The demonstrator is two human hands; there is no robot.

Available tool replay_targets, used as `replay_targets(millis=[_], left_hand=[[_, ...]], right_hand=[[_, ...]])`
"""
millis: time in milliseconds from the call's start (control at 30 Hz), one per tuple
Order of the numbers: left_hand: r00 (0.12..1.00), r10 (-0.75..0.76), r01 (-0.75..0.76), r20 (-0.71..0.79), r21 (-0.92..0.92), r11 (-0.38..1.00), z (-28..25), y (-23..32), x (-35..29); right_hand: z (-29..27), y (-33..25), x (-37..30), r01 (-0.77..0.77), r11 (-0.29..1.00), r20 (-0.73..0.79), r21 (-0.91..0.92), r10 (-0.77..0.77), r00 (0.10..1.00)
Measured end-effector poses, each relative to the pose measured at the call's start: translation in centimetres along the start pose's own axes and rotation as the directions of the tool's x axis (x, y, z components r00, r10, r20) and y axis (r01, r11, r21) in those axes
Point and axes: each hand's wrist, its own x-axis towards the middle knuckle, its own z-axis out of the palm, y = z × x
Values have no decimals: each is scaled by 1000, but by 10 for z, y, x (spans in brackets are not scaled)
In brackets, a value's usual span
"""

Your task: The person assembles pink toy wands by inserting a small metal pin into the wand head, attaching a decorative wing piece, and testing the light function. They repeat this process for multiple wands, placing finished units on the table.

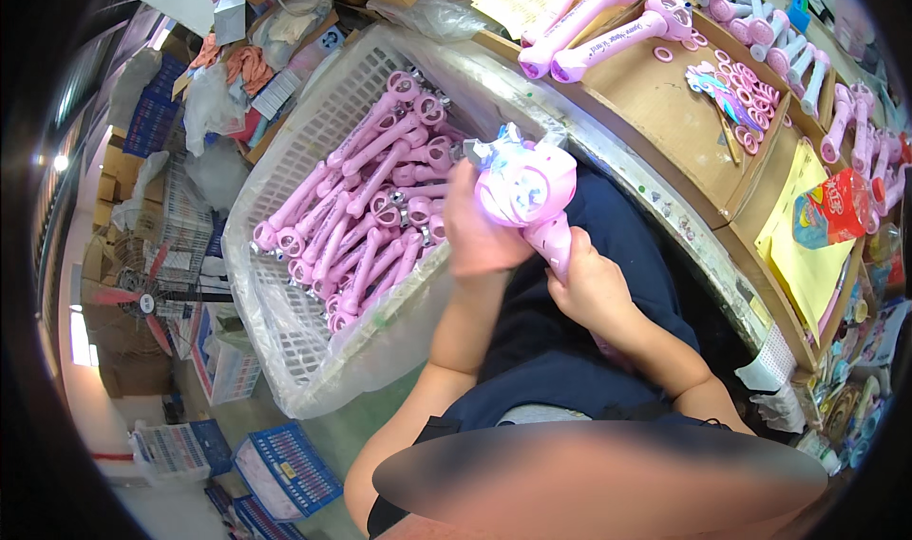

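A pink toy wand (549, 241) with a wide round head is held up in front of my lap. The head glows white and pale blue, and a silvery blue piece (508, 146) shows at its top. My right hand (594, 288) is closed around the wand's handle. Against the left side of the wand's head is my left hand (480, 231), blurred, its fingers partly hidden; whether they grip the wand is unclear. Just left of it, many similar pink wands (366, 198) without wide heads lie heaped in a white plastic basket (275, 350) lined with clear film.
A workbench (665, 198) runs along the right, with cardboard trays (646, 113) on it. They bear pink rings (750, 94), finished-looking wands (608, 41), yellow paper (803, 246) and a red packet (831, 208). A fan (147, 303) and blue-and-white boxes (290, 469) stand at the left.
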Motion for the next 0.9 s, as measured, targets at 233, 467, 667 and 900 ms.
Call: replay_targets(millis=[233,467,667,900], left_hand=[[933,205,-90,297,-359,929,-1,-6,14],[923,-380,231,58,-874,428,11,14,5],[801,-585,355,125,-886,297,8,42,-5],[752,-522,465,401,-885,-9,-32,-1,20]], right_hand=[[-15,30,11,-322,359,460,876,-420,783],[1,30,7,-290,342,351,894,-131,927],[5,11,-6,42,965,17,257,-48,999],[0,13,-7,16,892,200,452,-119,973]])
